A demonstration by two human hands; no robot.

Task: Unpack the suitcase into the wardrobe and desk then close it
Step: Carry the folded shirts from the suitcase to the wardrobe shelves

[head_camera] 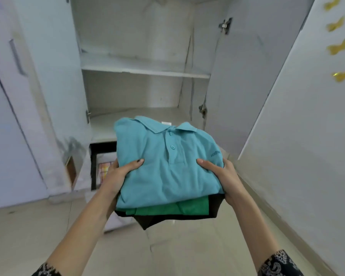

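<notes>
**A:** Where are the clothes?

**B:** In a folded pile [157,188] held up in front of the open wardrobe [143,36], above the floor [167,253]. A teal polo [167,156] lies on top with its collar toward the wardrobe. Under it is a green shirt [179,208], and at the bottom a black garment [155,221] with one corner hanging down.

**A:** And the hands?

**B:** Both grip the pile. The left hand [119,174] clasps its left edge, thumb pressed on the polo and fingers hidden beneath. The right hand [222,172] holds the right edge the same way, thumb on top just below the chest logo.

**A:** Does the pile touch the wardrobe?

**B:** I cannot tell. The collar end overlaps the front of the bottom shelf [106,124].

**A:** What about the wardrobe itself?

**B:** It is white, with its doors swung wide. An upper shelf [145,71] crosses the middle. Two hinges [225,24] show on the right door [237,80]. Below the bottom shelf is a dark opening [103,166] with something pale and colourful inside, too blurred to name.

**A:** Anything else nearby?

**B:** Gold butterfly stickers [339,46] run down a white panel [307,136] on the right. A bar handle [17,56] sits on the cupboard door at left. Patterned black-and-white sleeves [279,263] show at the bottom corners.
</notes>
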